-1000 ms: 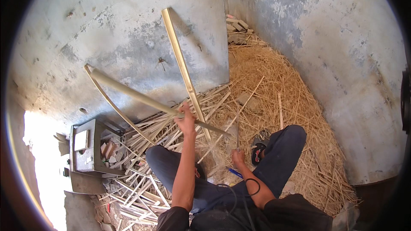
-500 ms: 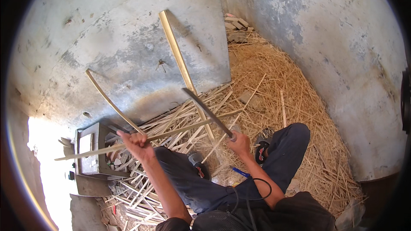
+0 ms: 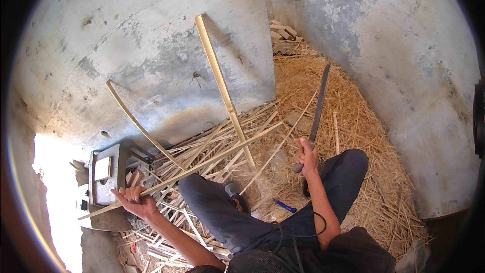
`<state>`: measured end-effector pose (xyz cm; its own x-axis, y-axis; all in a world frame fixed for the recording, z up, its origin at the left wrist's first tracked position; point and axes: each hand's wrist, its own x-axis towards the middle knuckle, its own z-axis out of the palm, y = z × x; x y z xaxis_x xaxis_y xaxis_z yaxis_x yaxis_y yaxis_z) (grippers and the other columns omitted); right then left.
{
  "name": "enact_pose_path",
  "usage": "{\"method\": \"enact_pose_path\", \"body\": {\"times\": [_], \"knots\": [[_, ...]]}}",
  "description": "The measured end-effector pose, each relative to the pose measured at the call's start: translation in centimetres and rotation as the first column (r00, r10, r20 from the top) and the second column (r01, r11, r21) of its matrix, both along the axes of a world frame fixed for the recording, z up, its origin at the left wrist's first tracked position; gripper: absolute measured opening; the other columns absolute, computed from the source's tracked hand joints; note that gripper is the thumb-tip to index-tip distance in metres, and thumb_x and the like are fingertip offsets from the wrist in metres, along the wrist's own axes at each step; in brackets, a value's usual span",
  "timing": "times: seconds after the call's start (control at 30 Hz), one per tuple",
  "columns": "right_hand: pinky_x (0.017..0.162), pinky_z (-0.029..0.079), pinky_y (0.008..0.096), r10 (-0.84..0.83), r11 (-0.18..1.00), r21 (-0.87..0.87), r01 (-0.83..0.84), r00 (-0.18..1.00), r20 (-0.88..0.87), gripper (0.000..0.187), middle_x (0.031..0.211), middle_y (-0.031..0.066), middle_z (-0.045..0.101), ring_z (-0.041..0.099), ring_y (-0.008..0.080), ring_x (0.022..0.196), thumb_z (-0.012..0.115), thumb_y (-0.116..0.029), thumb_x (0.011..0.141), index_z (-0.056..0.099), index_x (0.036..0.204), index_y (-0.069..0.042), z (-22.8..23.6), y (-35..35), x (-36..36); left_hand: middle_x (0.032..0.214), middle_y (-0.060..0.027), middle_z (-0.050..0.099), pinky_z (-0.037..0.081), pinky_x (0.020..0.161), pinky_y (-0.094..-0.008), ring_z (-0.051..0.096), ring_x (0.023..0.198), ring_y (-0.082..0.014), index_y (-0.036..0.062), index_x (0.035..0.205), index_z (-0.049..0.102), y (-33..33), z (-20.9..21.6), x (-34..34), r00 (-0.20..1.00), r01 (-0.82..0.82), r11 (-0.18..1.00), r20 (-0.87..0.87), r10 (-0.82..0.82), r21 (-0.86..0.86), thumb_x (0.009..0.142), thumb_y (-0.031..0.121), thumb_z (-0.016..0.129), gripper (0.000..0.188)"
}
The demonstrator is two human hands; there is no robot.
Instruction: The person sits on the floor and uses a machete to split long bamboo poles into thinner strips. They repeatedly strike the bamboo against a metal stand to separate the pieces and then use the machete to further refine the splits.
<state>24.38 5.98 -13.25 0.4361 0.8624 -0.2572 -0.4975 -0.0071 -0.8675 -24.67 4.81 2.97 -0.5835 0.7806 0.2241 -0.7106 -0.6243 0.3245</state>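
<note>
My left hand [image 3: 137, 203] is closed around a long bamboo strip [image 3: 202, 167] near its left end. The strip slants up to the right across my left knee, its far end over the leaning slat. In my right hand [image 3: 308, 159] is a machete [image 3: 320, 103], gripped by its handle and pointing up and away. The dark blade stands apart from the strip. A wide bamboo slat [image 3: 217, 71] leans against the wall straight ahead, and a thinner curved strip [image 3: 136, 121] leans to its left.
Straw-like shavings [image 3: 364, 151] cover the floor at right, and split strips [image 3: 174, 242] lie heaped at left. A grey box-like cabinet [image 3: 107, 179] stands by the bright opening. A blue tool [image 3: 286, 206] lies between my legs. Bricks [image 3: 285, 33] sit in the far corner between grey walls.
My right hand has swung the machete away to the right, from across the strip to nearly upright. My left hand has moved left and down, toward the strip's left end.
</note>
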Motion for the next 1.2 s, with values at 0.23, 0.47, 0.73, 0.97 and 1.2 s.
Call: {"method": "enact_pose_path", "body": {"times": [0.23, 0.47, 0.73, 0.97, 1.2], "knots": [[0.044, 0.031, 0.0236, 0.262, 0.905, 0.397, -0.155, 0.937, -0.232, 0.059, 0.053, -0.009, 0.03, 0.029, 0.0032, 0.041, 0.06, -0.039, 0.103, 0.052, 0.143, 0.003, 8.1, -1.4, 1.7, 0.054, 0.0024, 0.024, 0.034, 0.045, -0.0217, 0.029, 0.046, -0.0075, 0.0082, 0.082, 0.045, 2.4, -2.5, 3.0, 0.957, 0.269, 0.951, 0.07, -0.282, 0.15, 0.107, 0.028, 0.056, 0.034], [0.045, 0.034, 0.023, 0.306, 0.851, 0.502, -0.153, 0.922, -0.237, 0.019, 0.055, -0.0103, 0.032, 0.031, 0.0024, 0.041, 0.062, -0.015, 0.094, 0.057, 0.111, -0.007, 11.9, -3.2, 3.4, 0.056, 0.0039, 0.028, 0.041, 0.054, -0.0234, 0.03, 0.046, -0.0083, 0.0064, 0.096, 0.046, 3.3, -2.5, 6.7, 0.862, 0.379, 0.852, 0.198, -0.467, 0.36, 0.106, 0.016, 0.054, 0.016], [0.047, 0.036, 0.0247, 0.288, 0.844, 0.53, -0.083, 0.904, -0.317, 0.015, 0.055, -0.0102, 0.033, 0.032, 0.0028, 0.041, 0.058, -0.009, 0.09, 0.051, 0.103, -0.011, 12.7, -4.3, 3.1, 0.085, -0.0031, 0.039, 0.044, 0.091, -0.0371, 0.043, 0.078, -0.0153, 0.0082, 0.101, 0.041, 3.8, -2.9, 7.0, 0.82, 0.462, 0.765, 0.115, -0.562, 0.448, 0.096, 0.004, 0.055, 0.016], [0.049, 0.039, 0.0249, 0.287, 0.817, 0.575, -0.048, 0.899, -0.332, 0.017, 0.054, -0.0107, 0.033, 0.032, 0.0032, 0.042, 0.058, -0.009, 0.089, 0.05, 0.104, -0.012, 13.1, -4.5, 2.9, 0.085, -0.0044, 0.043, 0.044, 0.099, -0.0421, 0.046, 0.087, -0.0189, 0.0077, 0.102, 0.045, 3.4, -1.9, 7.7, 0.902, 0.419, 0.877, 0.0, -0.431, 0.236, 0.097, 0.008, 0.055, 0.011], [0.046, 0.038, 0.022, 0.248, 0.823, 0.568, -0.003, 0.901, -0.356, 0.019, 0.053, -0.0123, 0.033, 0.031, 0.0012, 0.04, 0.056, -0.01, 0.088, 0.048, 0.104, -0.015, 13.5, -4.4, 2.7, 0.086, -0.0039, 0.046, 0.046, 0.095, -0.0417, 0.047, 0.087, -0.0189, 0.0091, 0.101, 0.046, 3.1, -1.8, 8.3, 0.91, 0.414, 0.889, -0.068, -0.409, 0.196, 0.102, 0.018, 0.054, 0.012]]}}
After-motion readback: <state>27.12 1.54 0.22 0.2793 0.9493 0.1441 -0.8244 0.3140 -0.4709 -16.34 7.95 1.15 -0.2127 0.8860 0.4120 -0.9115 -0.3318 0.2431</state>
